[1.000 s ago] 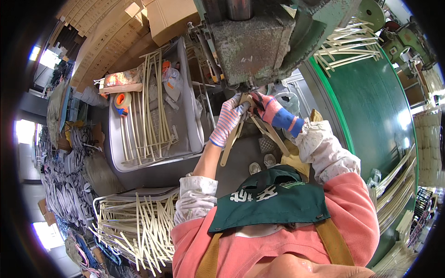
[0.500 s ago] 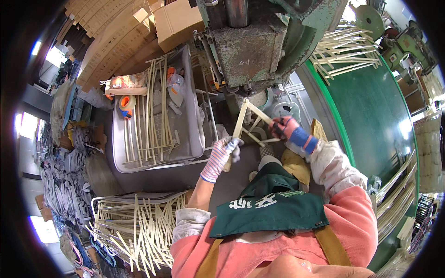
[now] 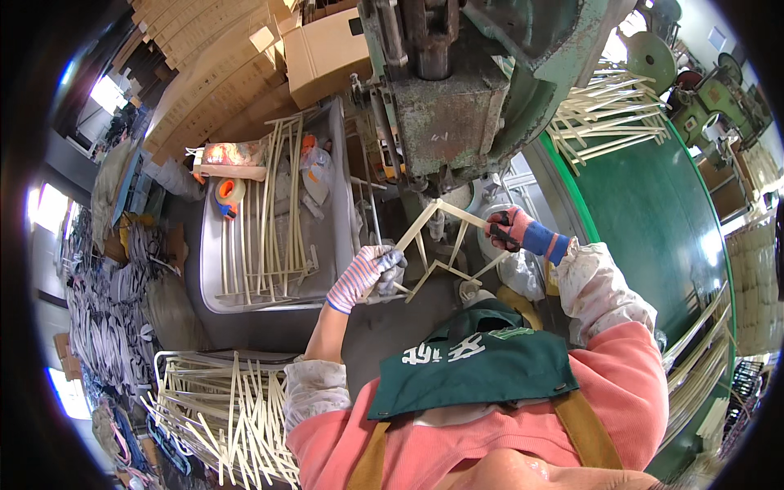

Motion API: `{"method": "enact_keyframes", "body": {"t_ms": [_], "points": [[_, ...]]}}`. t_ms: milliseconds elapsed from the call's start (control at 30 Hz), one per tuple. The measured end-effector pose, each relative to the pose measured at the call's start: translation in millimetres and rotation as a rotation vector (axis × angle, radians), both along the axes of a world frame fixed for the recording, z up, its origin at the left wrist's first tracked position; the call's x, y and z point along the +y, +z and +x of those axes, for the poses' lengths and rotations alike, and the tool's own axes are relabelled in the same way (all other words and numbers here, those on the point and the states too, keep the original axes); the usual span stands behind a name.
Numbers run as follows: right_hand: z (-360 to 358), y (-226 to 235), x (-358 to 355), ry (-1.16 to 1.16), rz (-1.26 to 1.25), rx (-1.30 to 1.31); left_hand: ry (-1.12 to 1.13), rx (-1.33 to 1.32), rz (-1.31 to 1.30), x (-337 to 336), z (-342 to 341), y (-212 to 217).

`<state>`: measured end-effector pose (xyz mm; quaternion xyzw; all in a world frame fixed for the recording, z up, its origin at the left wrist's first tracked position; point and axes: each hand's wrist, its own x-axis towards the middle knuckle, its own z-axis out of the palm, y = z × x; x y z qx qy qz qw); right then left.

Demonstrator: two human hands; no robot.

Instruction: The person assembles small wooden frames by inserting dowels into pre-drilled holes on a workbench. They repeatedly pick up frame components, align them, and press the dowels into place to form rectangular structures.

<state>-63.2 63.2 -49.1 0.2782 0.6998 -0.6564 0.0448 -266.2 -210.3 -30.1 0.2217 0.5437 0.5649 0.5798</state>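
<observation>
L hand (image 3: pixel 359 279), in a striped glove w/ grey fingertips, had its fingers curled round the lower end of one arm of a folding lattice frame (image 3: pixel 419 225) made of flat pale strips. R hand (image 3: pixel 513 230), in a pink-and-blue glove w/ dark fingers, gripped the opposite arm near its outer end. Frame hung btwn both hands, partly spread, its peak right by the underside of the green press head (image 3: pixel 449 122); couldn't tell if they touched. More linked strips zigzagged below the peak, above the floor.

To the L, a grey tray (image 3: pixel 333 220) held long pale strips (image 3: pixel 273 204), an orange-cored tape roll (image 3: pixel 230 193) & a clear plastic bag (image 3: pixel 315 175). Cardboard box (image 3: pixel 327 55) stood behind it. Lower L, near the L forearm, a wire-rimmed bin (image 3: pixel 159 367) was heaped w/ loose strips (image 3: pixel 237 420). On the R, a green worktop (image 3: pixel 653 212) carried a strip pile (image 3: pixel 608 114) at its far end & a strip bundle (image 3: pixel 692 380) nearer the person.
</observation>
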Motion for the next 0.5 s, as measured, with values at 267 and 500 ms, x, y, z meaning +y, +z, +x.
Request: {"method": "enact_keyframes", "body": {"t_ms": [267, 500], "points": [[4.0, 14.5, 6.6, 0.056, 0.133, 0.091, -0.072, 0.172, 0.016, 2.1, -4.0, 6.5], [45.0, 42.4, -43.6, 0.084, 1.083, 0.381, -0.039, 1.143, -0.100, -21.5, 26.3, 47.7]]}}
